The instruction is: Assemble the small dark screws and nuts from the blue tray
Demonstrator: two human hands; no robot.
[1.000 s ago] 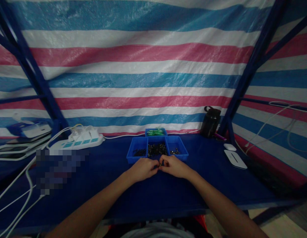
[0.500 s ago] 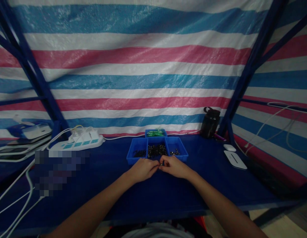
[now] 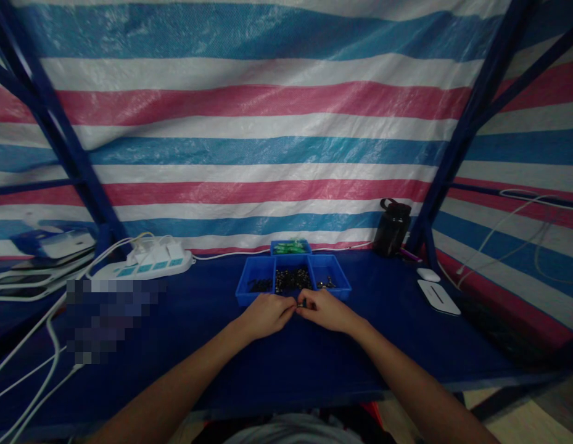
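Fingertips nearly meeting, my left hand and my right hand are just in front of the blue bins. A small dark-and-metallic part is pinched in my right fingers; its kind is too small to make out. The left thumb and forefinger close at its left end, and what they grip is hidden. Behind the hands, the left bin has small black pieces, the middle bin many dark, shiny metal pieces, and the right bin a few metallic ones. A smaller bin at the back contains green items.
On the dark blue table, a white power strip with plugs and cables lies left. Farther left is a stack of devices. A black bottle stands back right, near a white case and a flat white device.
My hands stay in almost the same place, fingertips still together around the small part. The view has shifted very slightly; the bins and other objects have not moved.
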